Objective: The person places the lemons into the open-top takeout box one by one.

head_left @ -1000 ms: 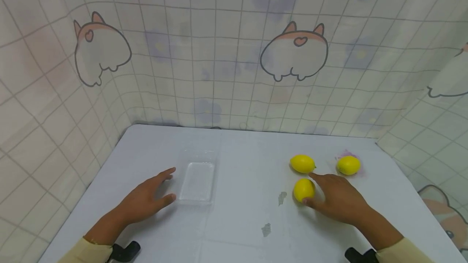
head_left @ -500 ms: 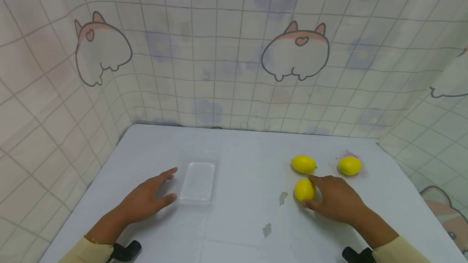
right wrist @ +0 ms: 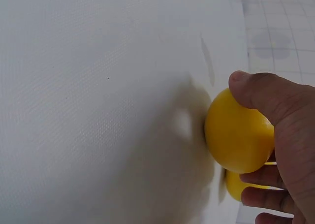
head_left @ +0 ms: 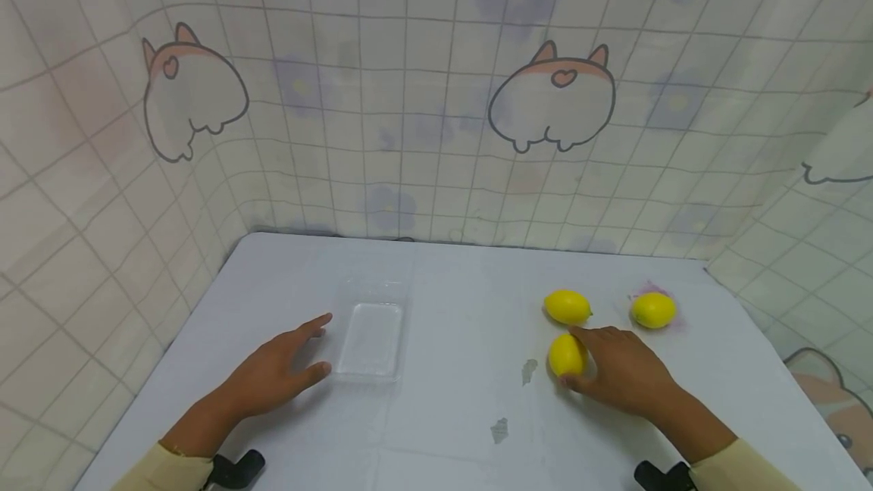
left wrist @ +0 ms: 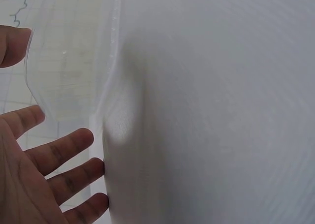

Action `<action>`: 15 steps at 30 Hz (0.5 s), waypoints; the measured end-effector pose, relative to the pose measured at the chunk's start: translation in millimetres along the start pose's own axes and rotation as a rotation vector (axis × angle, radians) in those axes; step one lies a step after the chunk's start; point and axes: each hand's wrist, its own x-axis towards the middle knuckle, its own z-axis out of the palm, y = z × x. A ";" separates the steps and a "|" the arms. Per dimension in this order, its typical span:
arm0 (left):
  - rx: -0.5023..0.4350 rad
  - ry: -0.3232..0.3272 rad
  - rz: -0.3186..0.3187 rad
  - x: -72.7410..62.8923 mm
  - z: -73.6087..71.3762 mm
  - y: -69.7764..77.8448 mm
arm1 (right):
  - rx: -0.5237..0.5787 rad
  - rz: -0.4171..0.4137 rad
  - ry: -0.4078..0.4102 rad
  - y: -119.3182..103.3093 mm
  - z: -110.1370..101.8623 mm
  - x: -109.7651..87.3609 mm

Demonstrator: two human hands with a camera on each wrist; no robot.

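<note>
My right hand [head_left: 624, 371] holds a yellow lemon [head_left: 565, 355] on the white table, thumb on its near side and fingers on its far side. In the right wrist view the thumb lies along this lemon [right wrist: 238, 133], and part of another lemon [right wrist: 236, 184] shows behind the fingers. Just beyond the held fruit lies a second lemon [head_left: 567, 307]; a third lemon [head_left: 653, 311] is farther right. At the left, a clear plastic container [head_left: 371, 339] stands beside my left hand [head_left: 266, 373]. Its fingers are spread and relaxed, with thumb and index fingertip at the container's rim [left wrist: 28, 79].
The white table [head_left: 464, 324] ends in front of a tile-patterned curtain [head_left: 423, 120] that also runs along both sides. Two small grey patches [head_left: 500, 430] mark the surface between the hands. A pinkish stain [head_left: 644, 290] shows by the right-hand lemon.
My right hand has shifted slightly left and its fingers have come closer round the near lemon. The left hand, the container and the other lemons stay in place.
</note>
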 end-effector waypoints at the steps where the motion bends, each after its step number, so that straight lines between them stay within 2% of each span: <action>1: 0.000 -0.001 0.001 -0.1 0.1 -0.3 | 0.000 0.005 0.000 -0.7 -0.2 0.4; 6: -0.009 -0.006 0.006 -0.3 0.4 -1.6 | -0.008 0.008 0.011 -4.0 -0.6 2.5; 15: -0.007 0.003 0.015 -0.9 -0.5 -1.9 | 0.005 -0.044 0.051 -13.3 -2.9 7.1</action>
